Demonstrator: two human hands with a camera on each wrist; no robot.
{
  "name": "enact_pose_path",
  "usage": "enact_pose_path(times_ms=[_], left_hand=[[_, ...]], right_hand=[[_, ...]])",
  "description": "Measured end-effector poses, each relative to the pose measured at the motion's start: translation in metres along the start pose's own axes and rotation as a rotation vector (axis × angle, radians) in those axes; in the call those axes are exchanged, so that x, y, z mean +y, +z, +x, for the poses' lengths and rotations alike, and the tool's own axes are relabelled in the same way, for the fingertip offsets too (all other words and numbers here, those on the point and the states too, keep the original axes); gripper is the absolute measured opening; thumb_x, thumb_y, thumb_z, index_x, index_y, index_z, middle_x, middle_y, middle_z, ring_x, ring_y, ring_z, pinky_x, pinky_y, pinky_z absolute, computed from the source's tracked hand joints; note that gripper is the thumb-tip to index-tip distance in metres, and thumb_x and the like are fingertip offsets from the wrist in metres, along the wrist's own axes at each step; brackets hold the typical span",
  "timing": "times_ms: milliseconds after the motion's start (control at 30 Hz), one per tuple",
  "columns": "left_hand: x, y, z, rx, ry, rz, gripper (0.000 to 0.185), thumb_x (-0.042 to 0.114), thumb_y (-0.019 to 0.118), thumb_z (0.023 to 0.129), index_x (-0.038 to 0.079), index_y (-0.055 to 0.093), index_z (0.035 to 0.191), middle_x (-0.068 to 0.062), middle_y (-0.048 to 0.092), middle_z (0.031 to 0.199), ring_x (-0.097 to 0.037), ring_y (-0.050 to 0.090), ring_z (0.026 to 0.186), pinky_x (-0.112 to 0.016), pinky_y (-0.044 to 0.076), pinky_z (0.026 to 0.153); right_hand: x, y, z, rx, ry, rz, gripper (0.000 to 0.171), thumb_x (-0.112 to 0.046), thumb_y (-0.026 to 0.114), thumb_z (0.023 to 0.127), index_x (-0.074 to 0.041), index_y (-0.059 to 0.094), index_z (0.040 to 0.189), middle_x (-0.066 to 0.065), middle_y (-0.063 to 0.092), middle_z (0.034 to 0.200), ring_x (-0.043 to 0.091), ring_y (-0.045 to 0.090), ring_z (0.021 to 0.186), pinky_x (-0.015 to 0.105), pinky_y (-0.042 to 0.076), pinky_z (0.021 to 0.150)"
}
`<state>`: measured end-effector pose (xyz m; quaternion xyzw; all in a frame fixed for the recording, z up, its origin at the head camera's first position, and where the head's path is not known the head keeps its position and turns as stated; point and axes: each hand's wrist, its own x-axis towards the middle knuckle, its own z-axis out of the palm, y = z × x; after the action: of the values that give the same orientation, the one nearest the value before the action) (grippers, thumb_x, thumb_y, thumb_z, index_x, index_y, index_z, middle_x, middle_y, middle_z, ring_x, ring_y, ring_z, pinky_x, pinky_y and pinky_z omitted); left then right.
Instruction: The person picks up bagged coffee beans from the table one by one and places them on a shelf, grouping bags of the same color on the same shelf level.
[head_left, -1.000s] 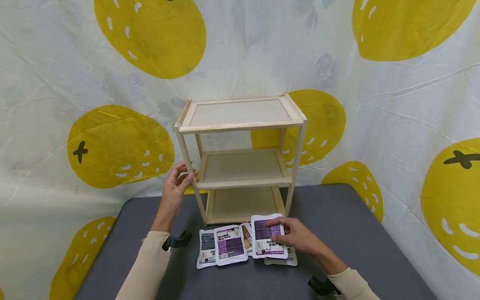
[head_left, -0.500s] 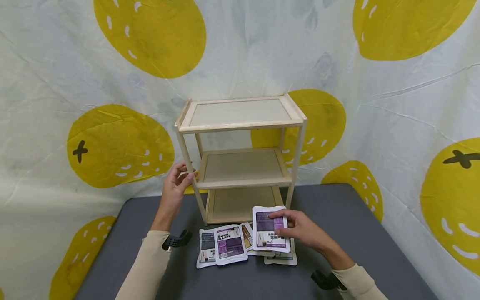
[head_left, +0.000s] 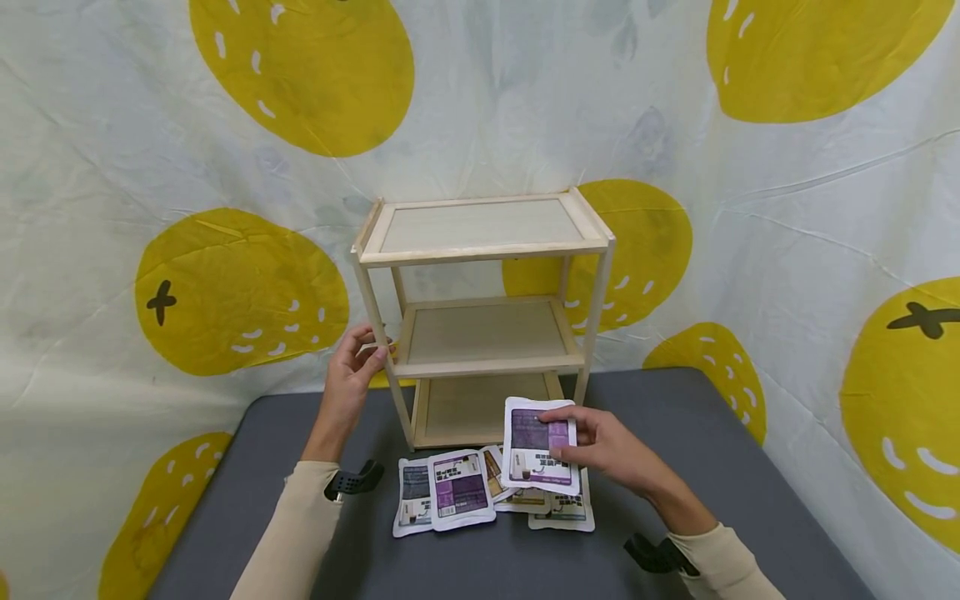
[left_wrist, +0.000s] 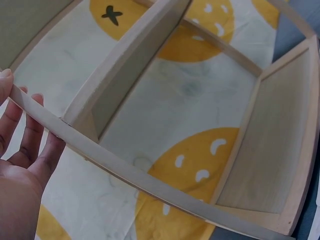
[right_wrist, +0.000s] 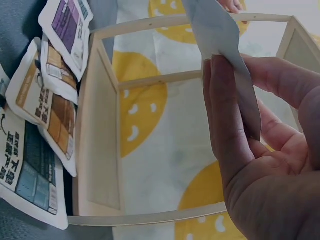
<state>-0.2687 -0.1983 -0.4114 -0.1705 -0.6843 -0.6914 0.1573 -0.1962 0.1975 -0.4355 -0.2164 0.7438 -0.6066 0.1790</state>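
Note:
A small three-tier wooden shelf [head_left: 489, 367] stands on the dark grey table. My left hand [head_left: 347, 375] grips its front left post [left_wrist: 130, 167], thumb in front and fingers behind. Between thumb and fingers, my right hand [head_left: 618, 454] pinches a white-edged purple pouch [head_left: 528, 467], raised in front of the lowest tier. That pouch shows nearly edge-on, pale side out, in the right wrist view. Below it lie overlapping flat pouches: a purple pouch [head_left: 462, 500], a blue-grey pouch [head_left: 414, 502], brown pouches [right_wrist: 30, 97] and a teal pouch [right_wrist: 37, 175].
The pouches lie along the table [head_left: 450, 575] just in front of the shelf's base. Close behind the shelf hangs a pale curtain [head_left: 480, 100] printed with large yellow fruit. All three tiers show bare panels, the top panel [head_left: 480, 225] included.
My right hand has lifted the purple pouch up and slightly away from the other pouches, uncovering more of the brown and teal ones. My left hand has stayed on the post.

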Motion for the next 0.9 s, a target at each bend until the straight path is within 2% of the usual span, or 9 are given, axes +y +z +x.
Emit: enact_pose_path(times_ms=[167,400,600,900], left_hand=[[0.0,-0.001,0.001,-0.001,-0.009,0.007,0.04,0.011,0.061,0.101,0.003,0.05,0.138,-0.017,0.056,0.123,-0.046,0.056,0.117,-0.026,0.055,0.093],[0.0,-0.001,0.002,0.003,-0.015,0.019,0.039,0.013,0.062,0.101,0.005,0.051,0.138,-0.012,0.057,0.121,-0.038,0.059,0.116,-0.026,0.054,0.093],[-0.001,-0.001,0.002,-0.004,-0.016,0.01,0.04,0.01,0.061,0.102,0.001,0.049,0.139,-0.017,0.056,0.123,-0.043,0.057,0.116,-0.025,0.054,0.093],[-0.001,-0.001,-0.001,-0.004,-0.018,-0.002,0.038,0.009,0.061,0.101,0.007,0.052,0.138,-0.029,0.051,0.128,-0.043,0.057,0.116,-0.025,0.054,0.092]], right_hand=[[-0.008,-0.002,0.0,0.019,-0.022,0.005,0.05,-0.01,0.071,0.095,-0.001,0.053,0.141,0.022,0.072,0.113,0.027,0.074,0.095,0.038,0.061,0.077],[-0.022,-0.006,-0.001,0.042,-0.054,-0.002,0.05,-0.011,0.072,0.094,-0.003,0.055,0.14,0.021,0.072,0.111,0.027,0.074,0.093,0.039,0.061,0.076],[-0.034,-0.007,-0.001,0.084,-0.08,0.003,0.048,-0.01,0.073,0.093,-0.002,0.057,0.138,0.021,0.072,0.113,0.026,0.074,0.094,0.039,0.061,0.076],[-0.055,-0.009,0.001,0.119,-0.133,-0.004,0.049,-0.008,0.074,0.092,-0.004,0.057,0.138,0.021,0.073,0.115,0.03,0.074,0.098,0.04,0.061,0.079]])
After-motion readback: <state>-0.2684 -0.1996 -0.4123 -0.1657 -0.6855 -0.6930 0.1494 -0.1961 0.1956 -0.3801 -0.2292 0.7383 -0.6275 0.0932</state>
